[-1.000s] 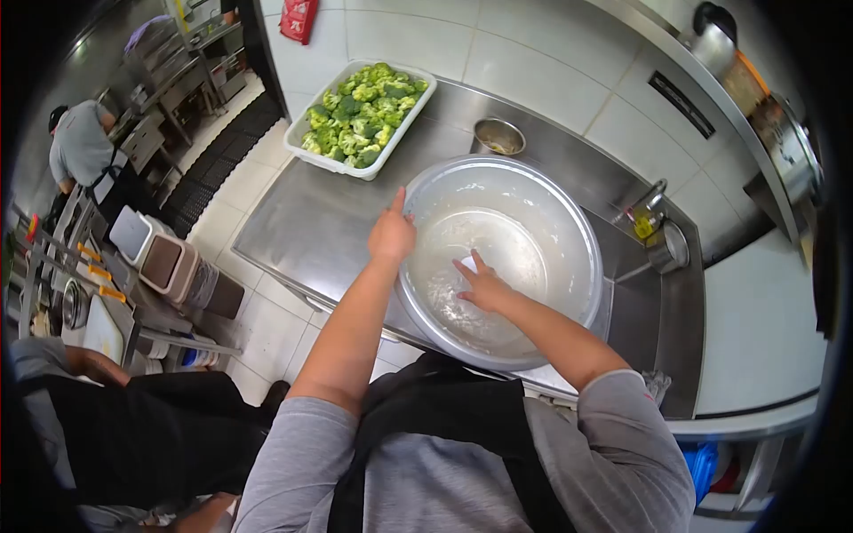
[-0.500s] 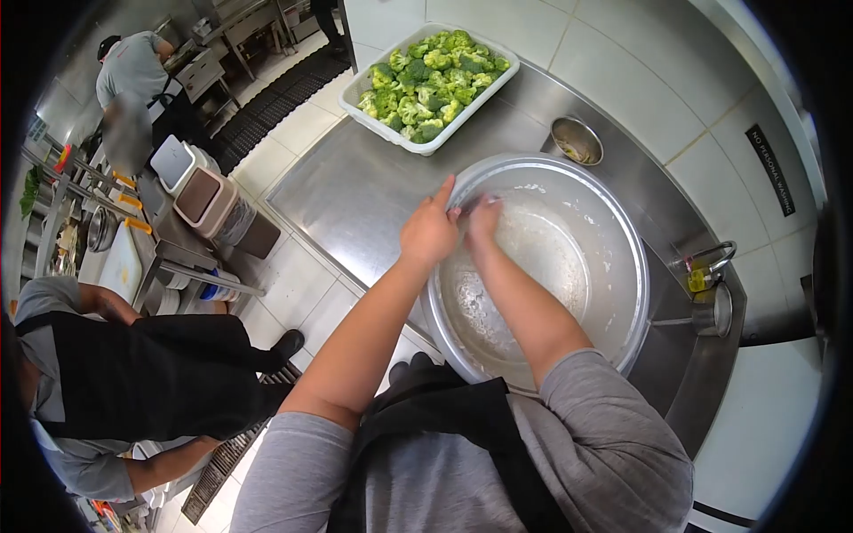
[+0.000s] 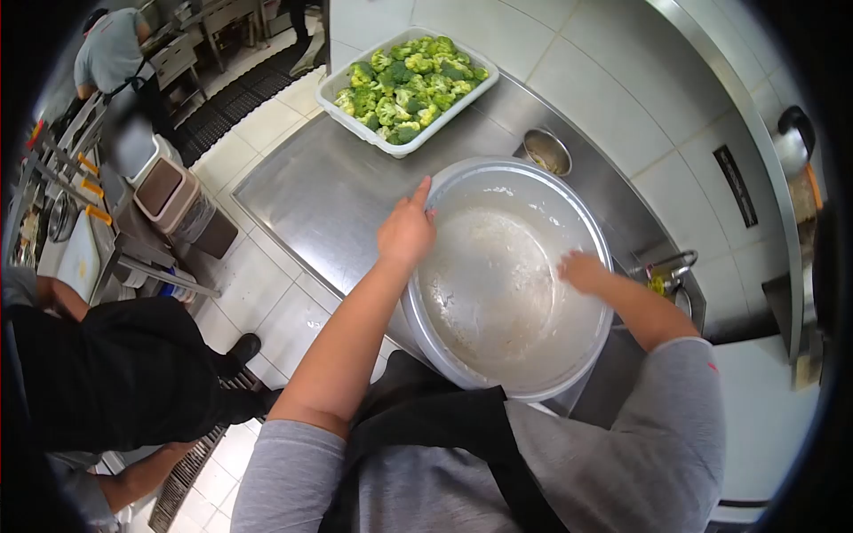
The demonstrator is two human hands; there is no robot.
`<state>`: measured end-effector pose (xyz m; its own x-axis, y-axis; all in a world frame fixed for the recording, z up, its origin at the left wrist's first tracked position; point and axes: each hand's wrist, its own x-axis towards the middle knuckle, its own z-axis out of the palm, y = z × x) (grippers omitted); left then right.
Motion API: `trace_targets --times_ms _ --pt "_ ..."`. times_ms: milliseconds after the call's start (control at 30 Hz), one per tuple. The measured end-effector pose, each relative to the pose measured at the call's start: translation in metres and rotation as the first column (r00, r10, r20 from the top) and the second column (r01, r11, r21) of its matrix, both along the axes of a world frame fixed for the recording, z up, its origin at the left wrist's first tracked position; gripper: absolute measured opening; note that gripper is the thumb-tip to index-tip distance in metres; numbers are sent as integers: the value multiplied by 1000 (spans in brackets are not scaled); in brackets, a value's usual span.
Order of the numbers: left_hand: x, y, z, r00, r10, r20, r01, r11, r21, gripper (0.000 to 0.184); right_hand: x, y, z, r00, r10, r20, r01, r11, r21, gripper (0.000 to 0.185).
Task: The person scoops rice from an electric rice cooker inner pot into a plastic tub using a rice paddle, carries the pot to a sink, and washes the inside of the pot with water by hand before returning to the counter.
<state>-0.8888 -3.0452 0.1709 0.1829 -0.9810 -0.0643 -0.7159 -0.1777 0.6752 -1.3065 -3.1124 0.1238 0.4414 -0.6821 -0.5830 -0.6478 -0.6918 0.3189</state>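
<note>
Right hand (image 3: 582, 272) has swung from left side to right side inside basin (image 3: 489, 284); left hand (image 3: 407, 233) still on left rim.
Counter (image 3: 302, 209) carries basin: round, no long axis, between the hands. Its floor lies left of right hand, the nearer one.
Left: index extended, other fingers hidden, can't tell if clamping. Right: blurred, looks curled, can't tell if pinching.
Count: 1 basin, 1 tray (image 3: 449, 122), 1 bowl (image 3: 560, 147); broccoli (image 3: 404, 84) too many.

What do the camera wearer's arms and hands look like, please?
Both sleeves are short and grey; the right has a small red mark. The forearms are bare. The left hand wears no glove; the right hand, blurred, seems bare too.
</note>
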Motion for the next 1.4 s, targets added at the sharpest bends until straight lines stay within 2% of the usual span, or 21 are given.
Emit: trace_targets --times_ms 33,67,133,200,267,300,433,500,533,567,600,700,733,800,833,900,1000,1067,1100,1233,1400 --pt "1 -2 0 1000 5 10 -4 1000 -16 53 2 -45 -11 933 358 -47 -361 922 -140 34" --pt "1 -3 0 999 35 6 -35 999 -12 53 14 -88 -34 895 438 77 -411 881 -236 35" --pt "1 -2 0 999 14 33 -13 1000 -7 52 103 -114 -23 690 696 -198 -724 659 -203 37" --pt "0 -3 0 999 31 44 -31 1000 -1 52 173 -110 -17 513 858 29 -781 481 -398 41" --pt "0 -2 0 999 18 52 -18 1000 3 52 176 -119 -13 487 860 152 -750 501 -431 41" --pt "0 -1 1 999 19 44 -19 1000 9 52 173 -118 -11 458 852 252 -713 522 -467 41" --pt "2 -2 1 1000 19 11 -19 1000 1 52 27 -93 -18 738 674 18 -585 654 -479 40" --pt "3 -3 -3 1000 21 -7 -21 1000 -19 52 -26 -22 -42 956 295 7 -269 882 -388 38" --pt "2 -3 -5 999 37 -15 -38 999 -34 53 -41 17 -58 994 -89 58 96 987 -131 38" --pt "2 -3 -5 999 25 -25 -26 999 -36 53 -38 53 -66 977 -63 -204 99 981 168 34" --pt "2 -3 -4 999 34 -26 -35 999 -38 53 -1 91 -32 982 -55 -180 138 862 488 43" --pt "3 -6 -8 999 34 -37 -35 999 -39 54 106 151 15 871 -451 196 119 580 806 53" --pt "2 -7 -9 999 30 -43 -32 999 -40 54 127 159 -10 785 -509 353 45 615 788 48" --pt "3 -8 -9 999 22 -45 -25 999 -46 54 171 164 -56 664 -222 714 -153 895 420 42" --pt "2 -8 -10 998 28 -50 -31 998 -48 54 206 152 -49 567 -523 637 -12 768 641 38" --pt "0 -8 -8 998 31 -49 -33 998 -47 54 225 105 -83 642 371 671 -399 909 -121 35" --pt "2 -6 -5 998 44 -35 -45 998 -49 54 243 10 -92 703 -191 685 239 971 26 37" --pt "0 -4 -7 999 47 -22 -48 998 -42 54 199 -39 -106 496 -84 864 324 941 -94 25" --pt "1 -5 -7 999 45 -27 -46 998 -51 54 185 -53 -96 462 -296 836 473 880 51 36" --pt "2 -6 -9 998 35 -51 -38 997 -65 53 167 -25 -75 417 -115 902 506 854 -124 32" --pt "2 -7 -7 997 41 -72 -46 997 -62 52 167 2 -89 524 -171 834 392 918 -59 31"
